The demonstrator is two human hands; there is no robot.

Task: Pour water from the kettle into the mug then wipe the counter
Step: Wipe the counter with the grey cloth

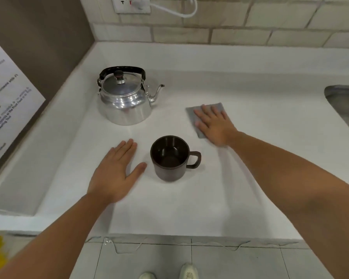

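Observation:
A shiny metal kettle with a black handle and lid knob stands upright at the back left of the white counter, spout pointing right. A dark brown mug stands in front of it, handle to the right. My left hand lies flat on the counter just left of the mug, fingers apart, not touching it. My right hand rests palm-down on a grey cloth lying flat to the right of the kettle. I cannot tell whether the mug holds water.
A steel sink is set into the counter at the far right. A tiled wall with a socket and white cable runs along the back. A printed sheet leans on the left wall. The counter's front edge is near my feet.

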